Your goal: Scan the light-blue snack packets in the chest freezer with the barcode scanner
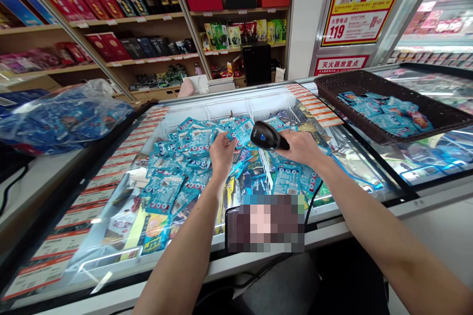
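My left hand (222, 153) pinches the edge of a small blue packet (243, 131) above the freezer's glass top. Wrapped in the fingers of my right hand (303, 148) is a black barcode scanner (264, 135). Its head points left, close to the packet, and its black cable hangs toward the front edge. Many similar blue packets (164, 192) lie heaped on the glass around my left hand. A few more packets (287, 179) are spread below my right hand.
A brown woven basket (351, 122) holding blue packets (391, 113) stands at the right. At the left sits a clear plastic bag (84, 115) of blue packets. A blurred, phone-like device (228, 231) rests at the front edge. Stocked shelves (148, 18) rise behind.
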The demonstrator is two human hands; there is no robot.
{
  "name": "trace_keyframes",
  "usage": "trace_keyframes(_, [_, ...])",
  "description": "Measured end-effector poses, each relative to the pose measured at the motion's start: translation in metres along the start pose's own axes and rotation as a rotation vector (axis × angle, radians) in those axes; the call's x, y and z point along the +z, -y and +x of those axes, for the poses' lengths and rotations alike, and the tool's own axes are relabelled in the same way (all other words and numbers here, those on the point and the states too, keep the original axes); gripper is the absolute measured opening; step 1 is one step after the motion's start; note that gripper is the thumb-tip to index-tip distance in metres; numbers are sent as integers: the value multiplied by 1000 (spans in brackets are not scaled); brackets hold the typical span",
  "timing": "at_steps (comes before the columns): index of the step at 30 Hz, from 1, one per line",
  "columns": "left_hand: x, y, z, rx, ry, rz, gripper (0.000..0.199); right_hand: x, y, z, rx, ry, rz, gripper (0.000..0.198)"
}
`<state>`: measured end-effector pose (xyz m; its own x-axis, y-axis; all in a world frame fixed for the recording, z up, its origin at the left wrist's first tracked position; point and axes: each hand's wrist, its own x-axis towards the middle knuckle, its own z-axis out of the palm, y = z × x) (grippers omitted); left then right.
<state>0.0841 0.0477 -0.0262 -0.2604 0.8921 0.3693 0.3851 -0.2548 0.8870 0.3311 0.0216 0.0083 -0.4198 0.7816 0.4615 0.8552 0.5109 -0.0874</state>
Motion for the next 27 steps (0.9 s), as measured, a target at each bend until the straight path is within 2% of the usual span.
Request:
trace_keyframes(6, [0,2,-1,14,13,-4,38,-1,0,0,21,-4,5,35])
trace_keyframes(12, [-8,-17,-1,79,-36,-3,44,-2,-1,1,84,-95,-16,37])
trace_keyframes(15, [-22,-27,5,124,-125,21,46,0,-2,1,101,-114,-29,37])
trace_keyframes(19, [-50,-27,15,135,-357,162,48,2,-3,1,88,-109,-37,37])
trace_keyframes(23, [-69,-20,22,83,-466,244,49,2,-4,1,94,-103,-47,36])
trace_keyframes(27, [-77,-11,26,32,-506,341,51,0,-3,0,108,-104,-50,35])
